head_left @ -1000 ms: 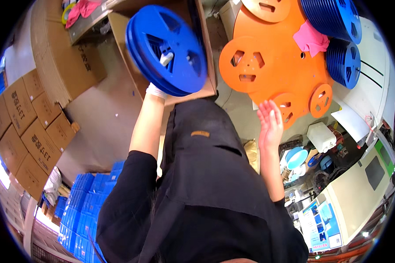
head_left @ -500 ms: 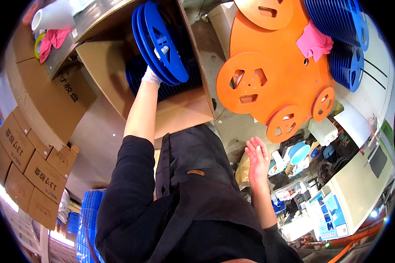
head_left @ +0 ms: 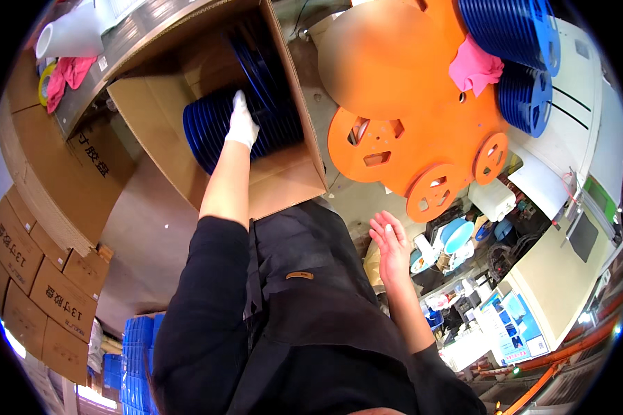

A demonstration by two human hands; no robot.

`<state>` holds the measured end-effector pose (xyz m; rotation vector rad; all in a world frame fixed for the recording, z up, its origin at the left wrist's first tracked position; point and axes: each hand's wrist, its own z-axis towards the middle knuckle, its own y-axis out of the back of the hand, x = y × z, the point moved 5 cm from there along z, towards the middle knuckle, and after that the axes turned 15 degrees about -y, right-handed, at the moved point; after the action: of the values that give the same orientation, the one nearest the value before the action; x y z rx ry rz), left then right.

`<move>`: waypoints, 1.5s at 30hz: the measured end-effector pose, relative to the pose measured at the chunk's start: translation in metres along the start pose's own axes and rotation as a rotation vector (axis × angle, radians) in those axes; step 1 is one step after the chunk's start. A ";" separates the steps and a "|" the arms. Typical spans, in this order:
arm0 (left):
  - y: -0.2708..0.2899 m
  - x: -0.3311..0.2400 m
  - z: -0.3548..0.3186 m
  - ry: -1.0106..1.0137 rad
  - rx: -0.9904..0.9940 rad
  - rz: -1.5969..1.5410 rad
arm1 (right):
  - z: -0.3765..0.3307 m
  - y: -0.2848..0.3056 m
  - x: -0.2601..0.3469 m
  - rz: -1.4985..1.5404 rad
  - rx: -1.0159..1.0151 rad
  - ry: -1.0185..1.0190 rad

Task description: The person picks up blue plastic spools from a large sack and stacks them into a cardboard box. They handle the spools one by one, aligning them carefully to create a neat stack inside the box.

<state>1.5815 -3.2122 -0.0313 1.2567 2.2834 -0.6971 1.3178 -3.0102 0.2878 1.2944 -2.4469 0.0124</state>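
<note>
My left hand (head_left: 242, 126), in a white glove, reaches into an open cardboard box (head_left: 289, 181). Its visible fingers are stretched out against a row of blue plastic reels (head_left: 211, 128), and nothing shows gripped in them. Beyond its fingertips, more blue reels (head_left: 256, 69) stand at a slant in the shaded far end of the box. My bare right hand (head_left: 392, 247) hangs at my right side, palm turned up and fingers extended, holding nothing. The large orange disc assembly (head_left: 422, 104) is the thing beyond it.
Two stacks of blue reels (head_left: 522, 97) and a pink cloth (head_left: 475, 66) rest on the orange assembly. Left of the box are a metal table edge (head_left: 83, 114) and stacked cartons (head_left: 48, 290). A white machine cabinet (head_left: 571, 104) stands at far right.
The blue reels my left hand held raised over the box are now down inside it, and the hand has let go. My right hand stays open, and the view has shifted slightly.
</note>
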 end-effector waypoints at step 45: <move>0.159 0.107 -0.322 0.101 -0.019 0.607 | 0.314 -0.044 0.629 -1.050 -0.506 0.526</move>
<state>1.6231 -2.8726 0.1207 1.8807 1.8106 -0.3929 0.9332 -3.5925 0.1937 1.8342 -1.0467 -0.4396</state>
